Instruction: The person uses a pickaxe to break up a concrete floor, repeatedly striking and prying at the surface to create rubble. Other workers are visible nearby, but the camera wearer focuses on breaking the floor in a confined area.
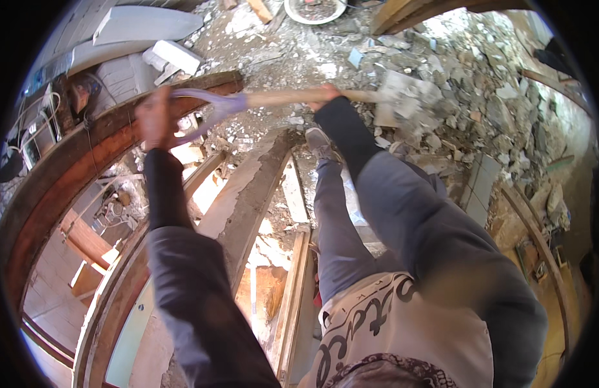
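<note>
A shovel (273, 98) with a wooden shaft and a purple D-shaped handle (227, 107) lies nearly level across the view. My left hand (156, 119), slightly blurred, is closed on the grip at the handle's left end. Farther along, my right hand (325, 96) wraps round the shaft near the blade. Grey-white rubble (412, 107) sits over the blade at the right and hides most of it. Around it spreads a heap of broken plaster and stone (480, 97).
A reddish-brown wooden beam (86, 152) curves along the left. Mortar-crusted planks or beams (248, 187) run between it and my legs, with bright gaps between them. A white basin (314, 11) stands at the far edge. Pale slabs (147, 26) lie far left; a tiled piece (480, 184) rests right.
</note>
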Demonstrator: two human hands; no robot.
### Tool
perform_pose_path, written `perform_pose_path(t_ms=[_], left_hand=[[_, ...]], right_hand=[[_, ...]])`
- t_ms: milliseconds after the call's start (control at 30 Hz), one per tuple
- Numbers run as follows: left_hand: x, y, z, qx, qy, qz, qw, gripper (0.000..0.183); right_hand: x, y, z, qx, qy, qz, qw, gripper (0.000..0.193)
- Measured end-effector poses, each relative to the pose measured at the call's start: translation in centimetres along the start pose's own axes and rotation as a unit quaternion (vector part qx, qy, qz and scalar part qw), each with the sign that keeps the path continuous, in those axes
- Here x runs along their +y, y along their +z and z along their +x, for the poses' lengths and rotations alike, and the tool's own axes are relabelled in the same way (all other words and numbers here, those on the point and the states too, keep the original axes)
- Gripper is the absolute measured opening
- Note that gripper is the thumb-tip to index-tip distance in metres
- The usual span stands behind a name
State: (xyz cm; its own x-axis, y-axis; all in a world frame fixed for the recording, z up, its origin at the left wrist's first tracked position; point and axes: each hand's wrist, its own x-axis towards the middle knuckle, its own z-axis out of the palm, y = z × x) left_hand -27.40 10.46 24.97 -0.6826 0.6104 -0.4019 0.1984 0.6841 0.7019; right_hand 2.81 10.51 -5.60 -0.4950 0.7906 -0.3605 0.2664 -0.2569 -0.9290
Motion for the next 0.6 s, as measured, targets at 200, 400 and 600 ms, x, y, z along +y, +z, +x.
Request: perform_pose_path(t_ms=[200,400,600], left_hand=[[0.0,22.5,-17.6,-0.142,-0.065,0.082,0.984,0.043],[6.9,28.4,-31.6,-0.19,0.13,-0.047,0.972,0.028],[4.5,17.2,-24.0,-0.078,0.022,0.098,0.992,0.025]], right_hand=[[10.1,-32.5,-20.1,0.216,0.209,0.253,0.92,0.013],[9.8,-46.2,-30.1,0.347,0.293,0.548,0.702,0.021],[11.8,-26.7,-21.1,0.25,0.243,0.546,0.762,0.01]])
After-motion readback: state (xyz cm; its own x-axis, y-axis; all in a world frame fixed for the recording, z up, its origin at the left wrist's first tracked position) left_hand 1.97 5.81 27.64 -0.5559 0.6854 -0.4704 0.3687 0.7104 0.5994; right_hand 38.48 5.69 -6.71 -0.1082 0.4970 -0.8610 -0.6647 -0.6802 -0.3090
